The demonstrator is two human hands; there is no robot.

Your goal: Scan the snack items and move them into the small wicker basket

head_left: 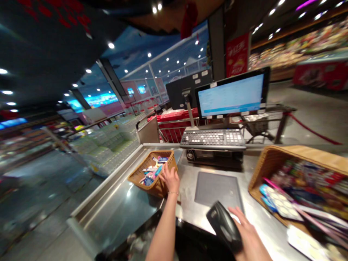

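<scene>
My left hand [170, 178] is at the right side of a small wicker basket [137, 178], its fingers spread over the rim towards the goods inside. Small coloured packets [154, 170] lie in that basket, and I see none between the fingers. Low in the view, my right hand [248, 232] holds a black handheld barcode scanner [224, 226] tilted to the upper left. Part of its grip is hidden by the hand. Just beyond the scanner, a flat grey pad [217, 190] lies on the metal counter [187, 197].
A keyboard [213, 138] stands on a raised shelf below a lit monitor [231, 95]. To the right, a larger wicker basket [257, 177] holds many packaged goods. A metal rim [108, 183] borders the counter's left side. Shopping carts [171, 130] stand behind the counter.
</scene>
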